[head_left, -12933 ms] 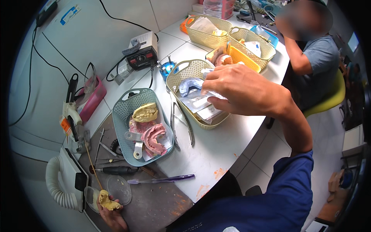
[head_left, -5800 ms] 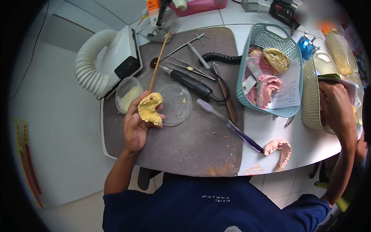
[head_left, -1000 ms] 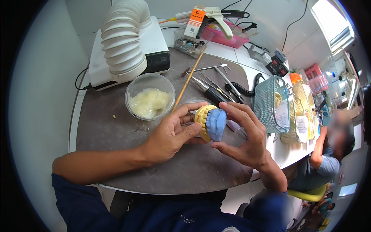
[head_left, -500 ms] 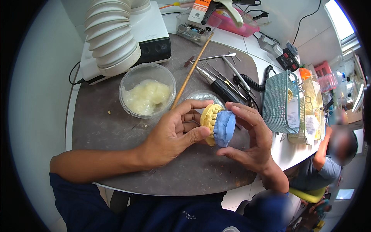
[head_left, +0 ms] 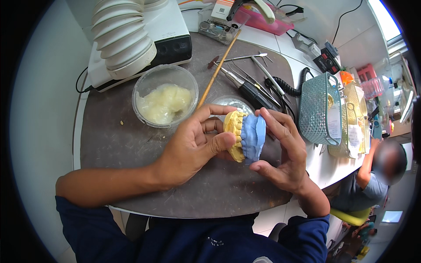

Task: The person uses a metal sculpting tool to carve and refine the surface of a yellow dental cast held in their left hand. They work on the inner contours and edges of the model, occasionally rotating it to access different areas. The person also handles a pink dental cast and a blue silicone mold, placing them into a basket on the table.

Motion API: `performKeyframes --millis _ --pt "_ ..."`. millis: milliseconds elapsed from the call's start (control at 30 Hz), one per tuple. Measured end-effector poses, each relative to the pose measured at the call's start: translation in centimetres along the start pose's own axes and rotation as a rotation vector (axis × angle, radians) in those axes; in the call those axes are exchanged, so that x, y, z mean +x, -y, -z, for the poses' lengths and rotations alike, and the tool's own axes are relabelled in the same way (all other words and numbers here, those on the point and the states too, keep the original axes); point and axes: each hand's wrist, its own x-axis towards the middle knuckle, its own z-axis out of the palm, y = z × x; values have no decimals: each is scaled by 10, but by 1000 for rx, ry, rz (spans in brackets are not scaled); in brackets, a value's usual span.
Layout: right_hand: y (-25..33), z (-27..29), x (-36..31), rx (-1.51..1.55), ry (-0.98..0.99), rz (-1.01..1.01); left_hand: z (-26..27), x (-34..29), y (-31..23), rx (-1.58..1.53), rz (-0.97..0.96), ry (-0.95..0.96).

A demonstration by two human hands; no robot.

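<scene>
Two plaster dental casts are held together, tooth side to tooth side, above the middle of the work board. My left hand (head_left: 193, 147) grips the yellow dental cast (head_left: 233, 139), thumb on its near face and fingers behind it. On the other side my right hand (head_left: 287, 153) is closed about the blue dental cast (head_left: 253, 138), with fingertips at its upper edge and the thumb at its lower end. A shallow clear dish (head_left: 231, 104) lies just behind the casts, partly covered by them and my fingers.
Left of my hands, a clear tub (head_left: 135, 107) holds a pale yellow jelly-like mass. A wooden stick (head_left: 219, 68), a handpiece (head_left: 252, 94) and several metal tools lie behind. A white hose unit (head_left: 169, 26) stands back left; a teal basket (head_left: 313, 111) is right. Another person (head_left: 368, 175) sits far right.
The joined casts have turned slightly in my hands, showing more of the yellow cast's teeth. The view has shifted a little.
</scene>
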Motion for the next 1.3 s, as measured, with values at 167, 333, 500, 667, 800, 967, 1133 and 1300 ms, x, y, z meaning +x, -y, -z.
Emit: performKeyframes --millis 167,333,500,667,800,967,1133,1300 --pt "-4 -6 -5 -99 -98 135 -5 -7 -6 271 -146 -81" --pt "-9 -1 -14 -256 -23 219 -8 -12 -7 350 -230 -49" --pt "-6 -7 -10 -200 -64 275 -9 -10 -4 441 -242 -114" --pt "-6 -7 -12 -144 -108 297 -10 -12 1 551 -359 -99" --pt "-7 -7 -14 -171 -147 321 -9 -15 -4 641 -406 -46" --pt "-3 -9 -11 -147 -186 291 -9 -16 1 587 -423 -41" --pt "-2 -7 -10 -127 -170 278 -9 -16 2 523 -392 -45" --pt "-5 -5 -14 -126 -128 269 -9 -14 4 471 -380 -35"
